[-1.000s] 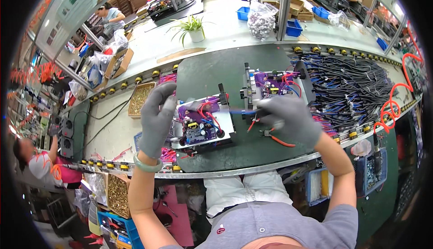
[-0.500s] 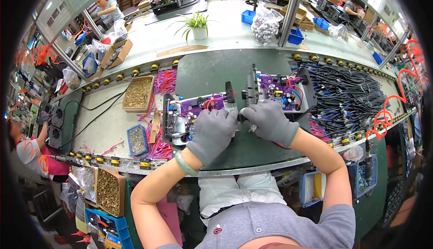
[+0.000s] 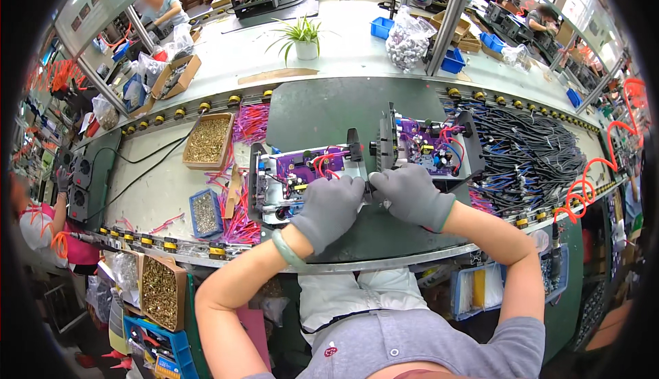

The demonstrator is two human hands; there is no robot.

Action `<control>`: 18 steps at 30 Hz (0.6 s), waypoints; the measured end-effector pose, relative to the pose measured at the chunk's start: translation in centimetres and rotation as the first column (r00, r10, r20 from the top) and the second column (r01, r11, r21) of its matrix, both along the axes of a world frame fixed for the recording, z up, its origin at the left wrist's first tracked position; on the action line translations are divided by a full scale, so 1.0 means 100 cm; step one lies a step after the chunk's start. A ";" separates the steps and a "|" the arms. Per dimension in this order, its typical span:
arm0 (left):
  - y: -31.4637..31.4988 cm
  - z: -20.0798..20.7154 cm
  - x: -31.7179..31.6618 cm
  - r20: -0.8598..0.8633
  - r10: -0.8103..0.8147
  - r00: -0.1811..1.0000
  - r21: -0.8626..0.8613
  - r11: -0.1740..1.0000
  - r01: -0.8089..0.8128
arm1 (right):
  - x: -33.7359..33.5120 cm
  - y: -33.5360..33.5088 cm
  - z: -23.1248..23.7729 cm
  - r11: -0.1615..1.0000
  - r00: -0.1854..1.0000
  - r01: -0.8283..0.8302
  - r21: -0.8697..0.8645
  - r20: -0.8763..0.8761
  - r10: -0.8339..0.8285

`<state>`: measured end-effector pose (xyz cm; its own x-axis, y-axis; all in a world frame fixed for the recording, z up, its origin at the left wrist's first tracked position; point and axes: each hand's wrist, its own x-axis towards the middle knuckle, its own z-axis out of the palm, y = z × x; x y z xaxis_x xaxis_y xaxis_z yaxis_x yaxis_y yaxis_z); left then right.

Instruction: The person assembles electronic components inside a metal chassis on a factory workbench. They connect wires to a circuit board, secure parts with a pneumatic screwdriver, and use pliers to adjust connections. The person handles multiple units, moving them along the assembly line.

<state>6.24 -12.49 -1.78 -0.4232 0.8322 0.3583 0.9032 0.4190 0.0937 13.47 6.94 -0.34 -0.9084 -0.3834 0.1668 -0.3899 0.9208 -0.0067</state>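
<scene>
My left hand (image 3: pixel 329 209), in a grey glove, is closed at the right end of an open chassis (image 3: pixel 274 176) with a purple circuit board and red wires. My right hand (image 3: pixel 413 195), gloved alike, is closed just beside it, in front of a second open chassis (image 3: pixel 427 142) with another purple board, red and blue wires and a dark finned panel. The fingertips of both hands nearly meet at the first chassis's end panel. Whatever lies between them is small and hidden by the gloves. Both chassis rest on a dark green board (image 3: pixel 322 108).
Bundled black cables (image 3: pixel 532 145) lie at right. At left are pink-red wires (image 3: pixel 251 123), a carton of brass-coloured parts (image 3: pixel 208 141) and a blue tray of silvery parts (image 3: pixel 204 213). A coiled orange hose (image 3: pixel 590 181) hangs at right. Other people work at far left and at the back.
My hands stay at the same end panel, shifting slightly; the fingertips are now a little lower and farther apart. The red wires on the left chassis show more. The view has shifted slightly.
</scene>
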 end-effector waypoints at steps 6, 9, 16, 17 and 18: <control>-0.056 0.048 -0.026 -0.039 0.085 0.996 -0.259 0.961 -0.092 | 0.020 0.022 0.023 0.949 0.999 -0.017 -0.314 -0.034 0.007; -0.072 0.058 -0.035 0.436 0.164 0.885 -0.002 0.983 -0.181 | 0.020 0.028 0.046 0.883 1.000 0.025 -0.469 0.009 -0.023; -0.026 0.053 -0.027 0.850 -0.359 0.386 0.511 0.741 -0.435 | -0.015 -0.010 0.059 0.703 0.995 -0.063 -0.708 -0.102 -0.014; -0.019 0.050 -0.028 0.812 -0.351 0.466 0.548 0.734 -0.401 | -0.020 -0.012 0.057 0.694 0.992 -0.091 -0.714 -0.129 -0.003; -0.015 0.051 -0.028 0.822 -0.303 0.482 0.515 0.758 -0.401 | -0.025 -0.017 0.058 0.727 0.976 -0.125 -0.675 -0.215 -0.032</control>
